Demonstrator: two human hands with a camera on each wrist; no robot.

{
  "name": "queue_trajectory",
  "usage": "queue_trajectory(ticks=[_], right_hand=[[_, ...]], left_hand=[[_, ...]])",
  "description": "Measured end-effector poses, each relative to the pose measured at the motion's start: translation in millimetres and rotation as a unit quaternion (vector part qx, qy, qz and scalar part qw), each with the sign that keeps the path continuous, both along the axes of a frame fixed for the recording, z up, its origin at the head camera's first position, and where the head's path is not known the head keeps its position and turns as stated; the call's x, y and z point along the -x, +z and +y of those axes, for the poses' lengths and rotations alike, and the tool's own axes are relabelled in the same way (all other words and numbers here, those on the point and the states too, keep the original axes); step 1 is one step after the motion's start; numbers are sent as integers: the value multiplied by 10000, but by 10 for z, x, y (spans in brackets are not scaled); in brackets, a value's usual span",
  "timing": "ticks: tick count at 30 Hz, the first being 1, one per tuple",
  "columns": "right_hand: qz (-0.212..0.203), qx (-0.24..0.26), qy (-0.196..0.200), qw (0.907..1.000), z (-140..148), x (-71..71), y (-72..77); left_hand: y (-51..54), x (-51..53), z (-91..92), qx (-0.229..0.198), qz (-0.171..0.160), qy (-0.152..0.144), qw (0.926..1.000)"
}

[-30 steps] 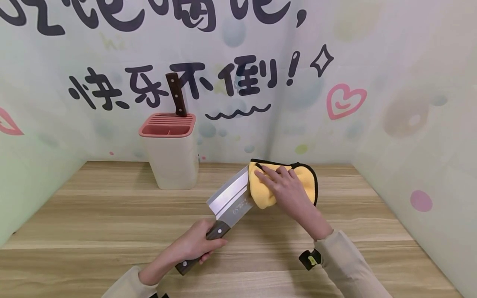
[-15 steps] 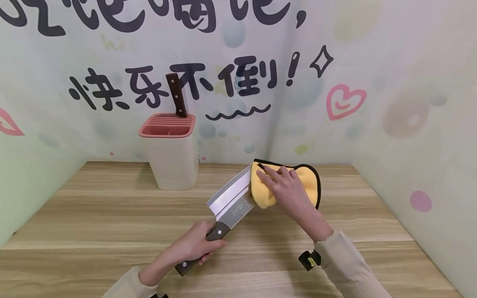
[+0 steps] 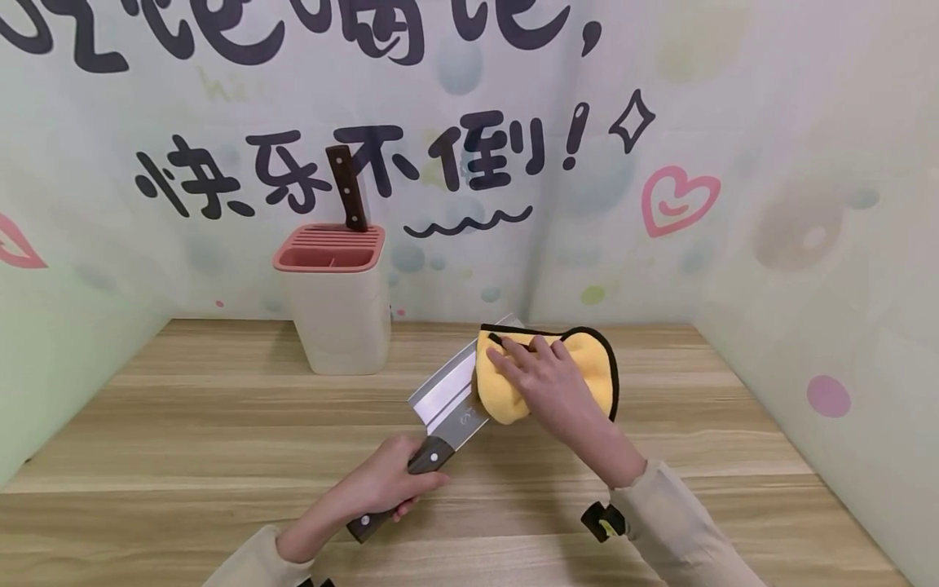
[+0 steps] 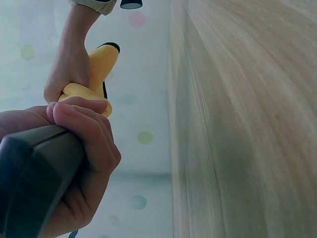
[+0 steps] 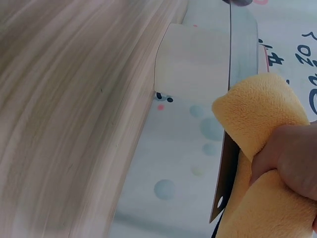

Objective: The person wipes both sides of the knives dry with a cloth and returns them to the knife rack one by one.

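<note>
My left hand (image 3: 381,477) grips the dark handle of a cleaver (image 3: 449,395), whose broad blade slants up and away to the right above the table. In the left wrist view, the curled fingers (image 4: 91,131) wrap the handle. A yellow cloth (image 3: 495,395) with black edging is folded over the blade's middle, hiding part of it. My right hand (image 3: 561,395) holds this cloth against the blade, its thumb sunk into the folds in the right wrist view. Beyond the cloth (image 5: 262,109), the blade's far end with a small hole shows.
A white knife block (image 3: 337,326) with a pink slotted top stands at the back left of the wooden table (image 3: 183,440). One brown-handled knife (image 3: 346,187) stands in its slots. Printed walls (image 3: 587,244) enclose the back and both sides.
My right hand and the cloth shifted slightly right, then slid left and down along the blade towards the handle, uncovering its far corner. The left hand and cleaver stay nearly still.
</note>
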State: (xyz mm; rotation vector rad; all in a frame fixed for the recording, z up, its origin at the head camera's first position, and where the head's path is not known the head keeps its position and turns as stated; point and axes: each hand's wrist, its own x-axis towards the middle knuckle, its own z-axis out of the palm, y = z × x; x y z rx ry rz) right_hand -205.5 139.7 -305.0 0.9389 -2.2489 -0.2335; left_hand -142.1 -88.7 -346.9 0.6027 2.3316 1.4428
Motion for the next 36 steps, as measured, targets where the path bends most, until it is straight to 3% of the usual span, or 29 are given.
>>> queue_trajectory(ticks=[16, 36], right_hand=[[197, -553, 311, 9978, -178, -142, -12], [577, -734, 1310, 9870, -315, -234, -65]], left_hand=[[19, 21, 30, 61, 86, -55, 9999], [-2, 66, 25, 87, 37, -205, 9997]])
